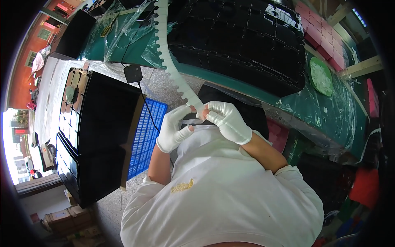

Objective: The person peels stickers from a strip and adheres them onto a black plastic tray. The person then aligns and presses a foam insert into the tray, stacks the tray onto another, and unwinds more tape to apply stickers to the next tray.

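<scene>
A long white strip (175, 74) with a row of notches along one edge hangs down from the far table toward me and ends between my hands. My right hand (228, 122), in a white glove with bare fingertips, pinches the strip's lower end between thumb and fingers. My left hand (175, 126), gloved the same way, has its curled fingertips against the strip's left edge, while its thumb stands apart. The strip's far end runs out of the picture at the top.
A large block of black boxes (238, 49) covers much of the green table (263, 96). To its right are a green dish (321, 76) of small clear pieces and pink boxes (323, 35). At left stand stacked black boxes (105, 119), a blue crate (146, 136) and a hanging black adapter (133, 73).
</scene>
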### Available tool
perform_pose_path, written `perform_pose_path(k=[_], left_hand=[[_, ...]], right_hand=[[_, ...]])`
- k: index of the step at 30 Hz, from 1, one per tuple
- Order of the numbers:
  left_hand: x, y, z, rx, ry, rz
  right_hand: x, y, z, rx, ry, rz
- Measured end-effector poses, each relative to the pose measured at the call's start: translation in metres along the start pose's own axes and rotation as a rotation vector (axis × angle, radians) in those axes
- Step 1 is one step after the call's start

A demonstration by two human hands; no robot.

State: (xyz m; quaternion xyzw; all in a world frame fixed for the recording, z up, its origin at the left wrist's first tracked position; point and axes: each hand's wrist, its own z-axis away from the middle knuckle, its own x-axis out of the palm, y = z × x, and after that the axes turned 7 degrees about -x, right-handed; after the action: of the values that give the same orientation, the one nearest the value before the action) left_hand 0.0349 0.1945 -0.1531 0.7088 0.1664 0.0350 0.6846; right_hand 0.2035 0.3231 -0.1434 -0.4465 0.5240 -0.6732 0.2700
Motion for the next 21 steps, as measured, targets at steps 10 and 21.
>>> perform_pose_path(k=[10,21], left_hand=[[0.046,0.011,-0.038,-0.192,-0.194,0.442],[0.011,-0.002,-0.081,0.191,0.509,0.303]], right_hand=[[-0.02,-0.004,0.024,0.05,0.098,-0.214],[-0.073,-0.039,0.047,-0.819,0.453,0.97]])
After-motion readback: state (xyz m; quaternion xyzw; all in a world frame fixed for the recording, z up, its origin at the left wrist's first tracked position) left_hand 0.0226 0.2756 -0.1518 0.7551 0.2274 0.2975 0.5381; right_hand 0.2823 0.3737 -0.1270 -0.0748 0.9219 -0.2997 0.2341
